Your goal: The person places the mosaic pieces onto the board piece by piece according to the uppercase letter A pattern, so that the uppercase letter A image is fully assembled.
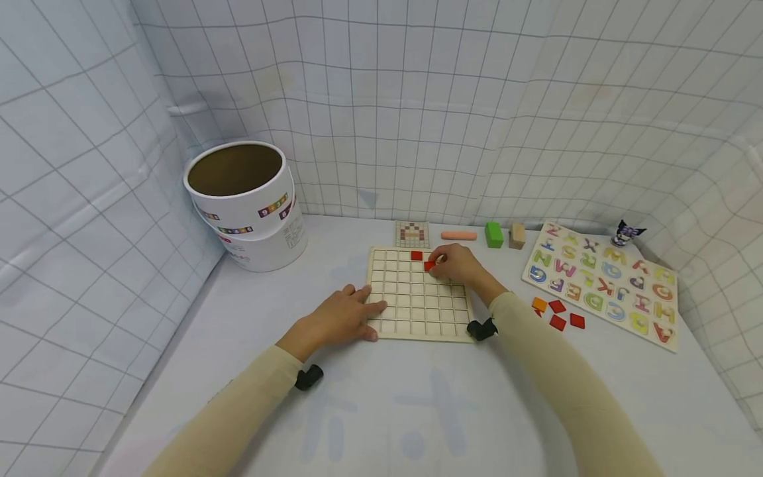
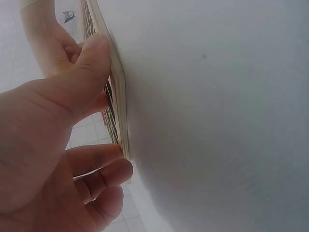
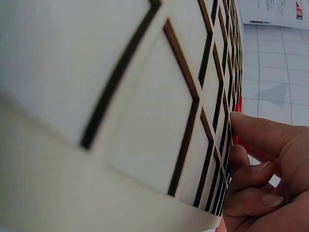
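Note:
A wooden grid board [image 1: 419, 311] with square recesses lies flat on the table. My left hand [image 1: 344, 315] rests at its left edge, fingers spread; in the left wrist view the thumb [image 2: 91, 58] touches the board's rim. Over the upper right part of the grid, my right hand [image 1: 460, 264] pinches a red square tile [image 1: 429, 265] at the board's surface. Another red tile [image 1: 416, 256] sits in a top-row recess. In the right wrist view, the right thumb and fingers hide most of the pinched tile [image 3: 235, 138].
Several loose red tiles [image 1: 577, 320] and an orange tile [image 1: 539, 304] lie right of the board, near an alphabet puzzle board [image 1: 602, 285]. Behind stand a pattern card [image 1: 412, 234], an orange stick [image 1: 459, 235], a green block [image 1: 493, 234], a wooden block [image 1: 516, 236], a figurine [image 1: 626, 233] and a white bucket [image 1: 262, 245].

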Available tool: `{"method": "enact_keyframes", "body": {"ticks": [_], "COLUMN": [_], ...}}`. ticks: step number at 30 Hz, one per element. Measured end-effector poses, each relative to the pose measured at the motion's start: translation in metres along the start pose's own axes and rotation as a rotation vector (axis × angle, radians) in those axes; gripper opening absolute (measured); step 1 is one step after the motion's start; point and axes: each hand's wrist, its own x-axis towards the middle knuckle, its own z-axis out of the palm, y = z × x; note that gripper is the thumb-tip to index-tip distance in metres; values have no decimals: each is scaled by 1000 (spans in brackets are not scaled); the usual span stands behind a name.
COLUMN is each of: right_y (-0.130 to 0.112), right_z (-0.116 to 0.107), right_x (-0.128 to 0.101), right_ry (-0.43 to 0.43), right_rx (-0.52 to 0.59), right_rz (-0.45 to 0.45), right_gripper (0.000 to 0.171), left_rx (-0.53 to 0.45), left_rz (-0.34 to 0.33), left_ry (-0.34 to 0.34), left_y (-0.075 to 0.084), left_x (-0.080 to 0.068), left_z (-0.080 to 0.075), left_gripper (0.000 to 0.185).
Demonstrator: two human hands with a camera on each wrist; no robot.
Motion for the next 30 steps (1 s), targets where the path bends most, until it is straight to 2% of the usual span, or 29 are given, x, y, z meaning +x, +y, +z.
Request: {"method": "enact_keyframes", "body": {"ticks": [3, 5, 8, 10, 14, 18, 24, 30], "right_y": [3, 10, 28, 43, 70, 79, 72, 61], "right_z": [-7, -17, -37, -49, -62, -62, -52, -38], "right_x": [-5, -13, -36, -55, -85, -96, -88, -79], "right_ry": [7, 26, 67, 80, 41, 15, 13, 55], "right_rx": [61, 158, 302, 332, 307, 284, 195, 107], "right_rz": [-9, -18, 6, 46, 138, 168, 176, 233], "right_gripper": [38, 44, 48, 45, 48, 52, 52, 48], "left_rx": [-4, -8, -12, -4, 3, -11, -14, -29], "left_rz": [-1, -2, 1, -4, -21, -31, -34, -37], "left_ry": [1, 1, 0, -5, -10, -10, -13, -19], "left_y": [0, 0, 0, 1, 1, 2, 2, 3], "left_x": [2, 3, 4, 5, 3, 1, 0, 0], "left_z": [1, 1, 3, 4, 4, 1, 1, 1], "left_gripper": [72, 72, 73, 74, 74, 73, 73, 73]}}
